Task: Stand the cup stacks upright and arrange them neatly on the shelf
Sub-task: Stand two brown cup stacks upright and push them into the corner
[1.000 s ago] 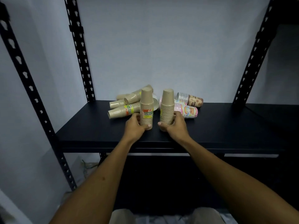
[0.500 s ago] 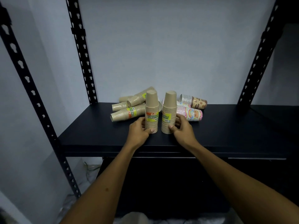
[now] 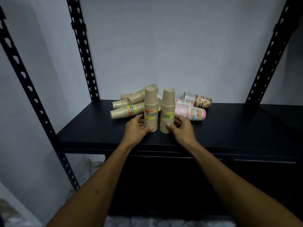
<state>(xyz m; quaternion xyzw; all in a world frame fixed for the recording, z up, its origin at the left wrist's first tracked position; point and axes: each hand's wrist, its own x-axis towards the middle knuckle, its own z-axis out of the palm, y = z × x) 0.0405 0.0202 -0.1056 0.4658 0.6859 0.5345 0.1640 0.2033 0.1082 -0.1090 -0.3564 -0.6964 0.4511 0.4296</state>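
Two tan cup stacks with yellow labels stand upright, mouths down, side by side near the middle of the black shelf (image 3: 229, 128). My left hand (image 3: 135, 128) grips the base of the left upright stack (image 3: 150, 108). The right upright stack (image 3: 167, 110) is held low down by my right hand (image 3: 181, 128), thumb in front. Behind them on the left, several tan stacks (image 3: 126, 110) lie on their sides. A pink patterned stack (image 3: 191, 113) and a brown patterned stack (image 3: 197, 99) lie on their sides at the right.
Black perforated shelf posts rise at the back left (image 3: 82, 51), front left (image 3: 24, 76) and back right (image 3: 268, 51). A pale wall closes the shelf's back. The shelf's front edge (image 3: 147, 147) runs just under my wrists.
Both upright stacks have been turned so that their yellow labels face me more fully. The view has dropped a little. My hands remain at the bases of the stacks.
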